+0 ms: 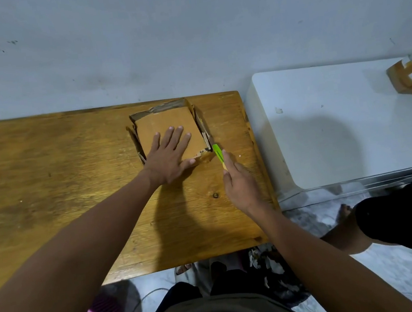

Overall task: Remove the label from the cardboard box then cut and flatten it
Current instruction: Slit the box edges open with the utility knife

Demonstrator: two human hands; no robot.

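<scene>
The cardboard box (168, 129) lies on the wooden table (46, 175), toward its far right part. The left hand (169, 155) presses flat on it with straight fingers. At the box's 4 o'clock corner, the right hand (237, 180) grips a green cutter (218, 155). This looks like the cutting step. The blade seems to touch the right wall, though it is hard to see. Next, the cutter should slide along that edge toward 12 o'clock, well away from the pressing fingers.
</scene>
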